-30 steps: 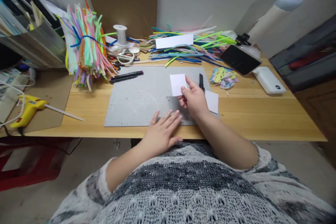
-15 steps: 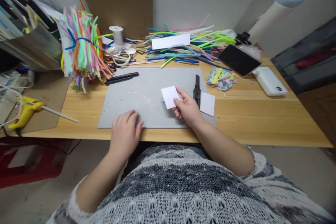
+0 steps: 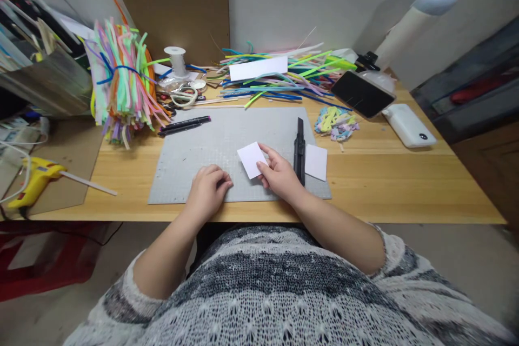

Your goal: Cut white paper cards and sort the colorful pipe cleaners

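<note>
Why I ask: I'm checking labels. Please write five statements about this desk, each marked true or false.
The right hand holds a white card. True.
The utility knife lies left of the markers. False: it lies to their right.
The glue gun is yellow. True.
The left hand grips the markers. False: they lie apart from it, at the far-left corner of the cutting mat.
A blue pipe cleaner crosses the pipe cleaner bundle. True.

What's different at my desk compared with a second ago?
The left hand, earlier spread flat, has shifted left and curled. The right hand, still holding the white card, has moved toward the body, uncovering more of the black cutter. Pens, mat and glue gun stayed put.
</note>
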The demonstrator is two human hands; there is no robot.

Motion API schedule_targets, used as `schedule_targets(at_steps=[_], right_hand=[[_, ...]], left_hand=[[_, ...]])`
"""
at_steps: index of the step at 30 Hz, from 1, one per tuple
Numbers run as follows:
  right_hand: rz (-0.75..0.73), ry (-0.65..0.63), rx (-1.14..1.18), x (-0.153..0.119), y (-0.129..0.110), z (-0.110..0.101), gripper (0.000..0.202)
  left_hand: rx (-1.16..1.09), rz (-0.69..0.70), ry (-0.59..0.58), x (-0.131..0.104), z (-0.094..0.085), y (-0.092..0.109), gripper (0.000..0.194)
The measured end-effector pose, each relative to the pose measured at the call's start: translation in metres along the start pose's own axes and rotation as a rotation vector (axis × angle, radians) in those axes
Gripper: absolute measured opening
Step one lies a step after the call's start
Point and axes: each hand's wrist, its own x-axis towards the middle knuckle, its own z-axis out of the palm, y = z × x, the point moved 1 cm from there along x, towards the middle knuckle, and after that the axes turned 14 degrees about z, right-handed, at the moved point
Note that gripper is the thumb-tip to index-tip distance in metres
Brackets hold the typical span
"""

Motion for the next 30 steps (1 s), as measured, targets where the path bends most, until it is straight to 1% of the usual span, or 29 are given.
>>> schedule_targets(at_steps=[3,5,8,11,14,17,20,23,26,28,30], right_hand=[[0.008,-0.002,-0.008,0.001,0.0,0.0,0.058],[0.017,0.002,-0.012,0.0,-0.001,0.0,0.058],[0.025,0.001,-0.009,-0.001,-0.002,0.0,0.058],[0.01,-0.002,-0.027,-0.002,-0.002,0.0,0.057],[0.007,0.005,-0.045,-0.002,-0.002,0.0,0.057],[0.012,0.004,-0.051,-0.001,-0.002,0.0,0.058],[0.008,0.004,-0.05,0.0,-0.002,0.0,0.058],[0.001,0.005,-0.046,0.0,-0.001,0.0,0.057],[0.002,0.006,-0.049,-0.001,-0.001,-0.001,0.056],[0.006,0.007,-0.052,-0.001,-0.001,-0.001,0.056],[0.009,0.004,-0.049,-0.001,-0.002,-0.001,0.057]], left_hand=[[-0.002,-0.002,-0.007,-0.001,0.001,-0.003,0.01],[-0.047,-0.012,0.006,-0.003,0.001,-0.007,0.002],[-0.139,-0.005,0.017,-0.007,-0.001,-0.013,0.012],[-0.162,0.039,0.014,-0.008,-0.002,-0.015,0.011],[-0.137,0.083,0.008,-0.007,-0.001,-0.015,0.011],[-0.061,0.108,-0.043,-0.005,0.0,-0.012,0.013],[0.038,0.078,-0.086,-0.001,0.002,-0.007,0.008],[0.072,0.037,-0.076,0.001,0.004,-0.003,0.01],[-0.01,0.039,-0.055,0.001,0.002,-0.006,0.01],[-0.102,0.048,-0.052,-0.001,-0.001,-0.011,0.003],[-0.17,0.048,-0.049,-0.001,-0.004,-0.015,0.008]])
